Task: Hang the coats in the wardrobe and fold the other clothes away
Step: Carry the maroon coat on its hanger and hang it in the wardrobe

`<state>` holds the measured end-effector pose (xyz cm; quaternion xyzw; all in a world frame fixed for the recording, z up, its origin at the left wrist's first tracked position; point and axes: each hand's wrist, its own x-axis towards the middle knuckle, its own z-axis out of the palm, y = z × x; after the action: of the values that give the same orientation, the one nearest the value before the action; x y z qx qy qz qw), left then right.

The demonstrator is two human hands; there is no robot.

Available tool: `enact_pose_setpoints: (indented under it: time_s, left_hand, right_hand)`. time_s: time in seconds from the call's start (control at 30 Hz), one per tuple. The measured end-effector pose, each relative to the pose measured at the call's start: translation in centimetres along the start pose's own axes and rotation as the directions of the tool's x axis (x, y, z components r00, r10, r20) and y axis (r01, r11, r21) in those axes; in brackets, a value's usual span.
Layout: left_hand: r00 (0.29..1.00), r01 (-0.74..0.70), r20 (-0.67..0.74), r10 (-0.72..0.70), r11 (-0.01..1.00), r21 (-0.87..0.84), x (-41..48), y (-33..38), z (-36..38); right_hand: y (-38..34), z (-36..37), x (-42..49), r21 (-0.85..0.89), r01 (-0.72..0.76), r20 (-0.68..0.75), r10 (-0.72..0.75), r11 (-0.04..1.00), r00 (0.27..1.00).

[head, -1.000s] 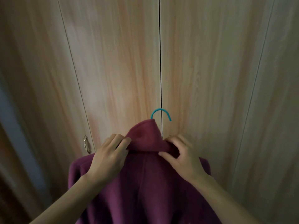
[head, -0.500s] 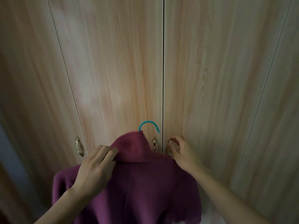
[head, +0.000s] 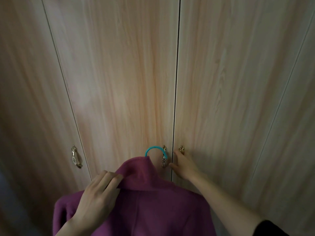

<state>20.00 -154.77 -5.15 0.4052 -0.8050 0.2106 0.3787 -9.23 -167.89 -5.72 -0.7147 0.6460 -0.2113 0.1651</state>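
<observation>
A plum-coloured coat (head: 150, 206) hangs on a hanger whose teal hook (head: 154, 149) sticks up above the collar. My left hand (head: 98, 195) grips the coat at the left side of its collar and holds it up in front of the shut wardrobe doors (head: 119, 82). My right hand (head: 183, 165) reaches to the right door's brass handle (head: 181, 148), fingers curled around its lower part. The top of that handle shows above my fingers.
The wardrobe has pale wood doors with dark seams between them. Another brass handle (head: 164, 156) sits just left of the middle seam, behind the hook, and a third handle (head: 75, 157) is on the far left door.
My right hand has let go of the collar and moved to the right door's handle. The coat, now held by my left hand alone, sits lower in view as the camera tilted up.
</observation>
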Motion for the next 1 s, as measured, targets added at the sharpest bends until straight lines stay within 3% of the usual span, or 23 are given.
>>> enact_pose_setpoints:
  time_s: [0.17,0.37,0.57,0.87,1.0]
  left_hand:
    - [0.999,-0.022,-0.028,0.022,1.0,-0.017,0.4,-0.7,0.5]
    - [0.999,-0.039,-0.002,0.039,0.999,-0.038,0.4,-1.2,1.2]
    - [0.999,-0.042,0.009,0.043,0.998,-0.054,-0.2,-1.5,1.1]
    - [0.998,-0.054,0.007,0.055,0.996,-0.077,-1.0,-1.7,0.0]
    - [0.998,-0.055,-0.001,0.055,0.994,-0.1,-1.9,-1.9,-0.4]
  right_hand:
    - [0.1,0.8,0.6,0.026,-0.004,-0.036,0.005,1.0,0.999]
    - [1.2,1.4,0.4,0.171,0.0,-0.048,0.008,0.985,0.999]
    - [2.2,0.9,-0.3,0.164,0.041,-0.048,-0.033,0.986,0.998]
    - [1.5,1.6,-3.7,-0.034,0.18,-0.155,-0.183,0.983,0.971]
    - [1.0,1.7,-5.3,-0.085,0.093,-0.165,-0.106,0.992,0.981]
